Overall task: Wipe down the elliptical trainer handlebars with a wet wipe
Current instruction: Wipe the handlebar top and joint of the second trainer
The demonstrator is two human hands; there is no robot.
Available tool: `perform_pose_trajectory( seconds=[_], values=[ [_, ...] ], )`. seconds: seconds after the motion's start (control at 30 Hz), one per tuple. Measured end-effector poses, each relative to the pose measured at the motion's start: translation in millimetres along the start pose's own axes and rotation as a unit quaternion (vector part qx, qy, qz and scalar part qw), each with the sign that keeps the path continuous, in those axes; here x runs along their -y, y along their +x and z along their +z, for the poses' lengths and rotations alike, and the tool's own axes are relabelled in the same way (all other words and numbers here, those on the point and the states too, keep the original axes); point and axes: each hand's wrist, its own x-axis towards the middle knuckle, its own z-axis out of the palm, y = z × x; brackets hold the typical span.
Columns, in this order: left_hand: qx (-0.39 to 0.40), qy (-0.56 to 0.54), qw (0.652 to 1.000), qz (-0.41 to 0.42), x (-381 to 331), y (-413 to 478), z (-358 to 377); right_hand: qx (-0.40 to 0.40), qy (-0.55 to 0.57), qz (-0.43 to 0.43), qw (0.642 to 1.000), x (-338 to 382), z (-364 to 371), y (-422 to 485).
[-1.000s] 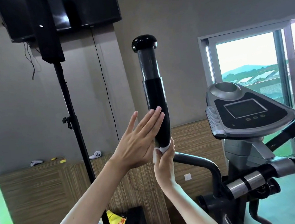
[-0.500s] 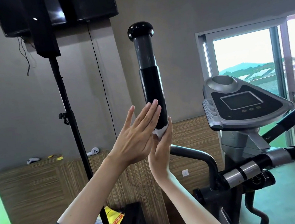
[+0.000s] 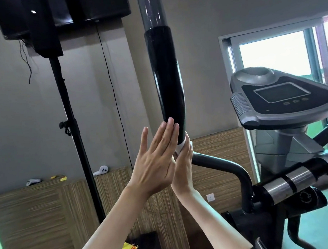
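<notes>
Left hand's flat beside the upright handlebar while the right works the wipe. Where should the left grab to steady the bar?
Probably the middle of the black foam grip, above the wet wipe that the right hand wraps round its lower end. Bring the left hand in from the left, fingers curling behind: the grip is a round, near-upright tube, and that side is free.

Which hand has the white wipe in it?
The right hand: it holds the wet wipe against the black handlebar. The left hand is flat, fingers straight, holding nothing.
</notes>
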Motion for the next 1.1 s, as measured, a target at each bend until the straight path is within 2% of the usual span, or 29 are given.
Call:
perform_pose_trajectory(
  seconds=[0.27, 0.37, 0.67, 0.77, 0.97, 1.1],
  values=[
    [0.002, -0.008, 1.0, -0.024, 0, -9, 10, -0.008, 0.064, -0.031, 0.997, 30, -6, 13],
    [0.001, -0.021, 0.999, -0.032, -2, -9, 12, -0.014, 0.026, -0.055, 0.998, 16, -5, 14],
    [0.014, -0.061, 0.996, -0.061, -12, -8, 17, 0.037, -0.134, -0.073, 0.988, -43, -20, -7],
    [0.016, -0.066, 0.995, -0.066, -12, -9, 17, 0.053, -0.074, -0.031, 0.995, -33, -18, -8],
    [0.013, -0.068, 0.995, -0.071, -11, -12, 21, 0.009, 0.015, -0.015, 1.0, -1, -3, 2],
    [0.015, -0.07, 0.995, -0.075, -15, -20, 28, 0.022, -0.017, -0.043, 0.999, -7, -2, 3]
  ],
)
